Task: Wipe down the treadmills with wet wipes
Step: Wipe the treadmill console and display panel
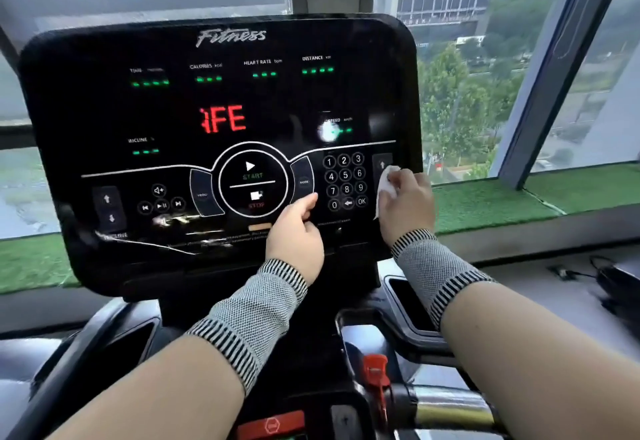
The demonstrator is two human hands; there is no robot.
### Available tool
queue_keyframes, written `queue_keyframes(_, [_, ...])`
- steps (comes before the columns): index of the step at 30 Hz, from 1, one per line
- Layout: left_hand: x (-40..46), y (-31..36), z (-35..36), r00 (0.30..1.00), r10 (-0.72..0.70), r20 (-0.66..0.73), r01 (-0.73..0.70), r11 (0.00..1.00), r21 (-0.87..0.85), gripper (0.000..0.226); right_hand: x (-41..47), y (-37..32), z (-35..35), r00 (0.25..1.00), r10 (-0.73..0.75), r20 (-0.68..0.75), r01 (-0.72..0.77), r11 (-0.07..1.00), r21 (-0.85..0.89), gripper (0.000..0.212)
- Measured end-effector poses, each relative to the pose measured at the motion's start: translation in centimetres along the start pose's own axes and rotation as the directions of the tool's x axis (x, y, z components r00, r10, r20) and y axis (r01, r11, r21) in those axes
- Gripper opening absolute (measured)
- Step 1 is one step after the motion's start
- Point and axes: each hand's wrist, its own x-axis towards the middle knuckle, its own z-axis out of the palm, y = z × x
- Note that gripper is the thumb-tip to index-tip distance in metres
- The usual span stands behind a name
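Note:
A black treadmill console (104,110) fills the middle of the head view, with lit green dashes, red letters and a number keypad (344,180). My right hand (407,202) grips a white wet wipe (388,186) and presses it on the console's lower right corner, beside the keypad. My left hand (296,231) rests against the lower middle of the panel, its thumb up near the round start and stop dial (252,180), fingers curled and holding nothing that I can see. Both wrists wear grey knitted bands.
A red safety clip (375,375) and a red stop button (272,424) sit below the console, by a metal handlebar (446,405). Cup trays (412,301) flank the post. Behind are windows and a green turf sill (485,204); cables lie on the ledge (588,273) at right.

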Motion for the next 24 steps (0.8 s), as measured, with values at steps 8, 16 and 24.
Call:
queue_keyframes(8, [-0.7,-3.3,-5.8,0.995,-0.072,-0.063,0.072,0.997,-0.01,0.05,-4.1,-6.9,4.6,0.97,-0.227,0.09,0.223,0.974,0.049,0.029])
queue_keyframes(16, [-0.1,-11.6,-17.3,0.96,-0.177,-0.216,0.181,0.984,-0.002,0.052,-10.2,-19.7,13.5,0.87,-0.459,0.18,0.455,0.888,0.065,0.026])
queue_keyframes(24, [-1.0,-16.2,-22.4,0.937,-0.253,-0.243,0.234,0.967,-0.104,0.053,-15.6,-25.0,19.3,0.747,-0.553,0.369,0.583,0.812,0.036,0.023])
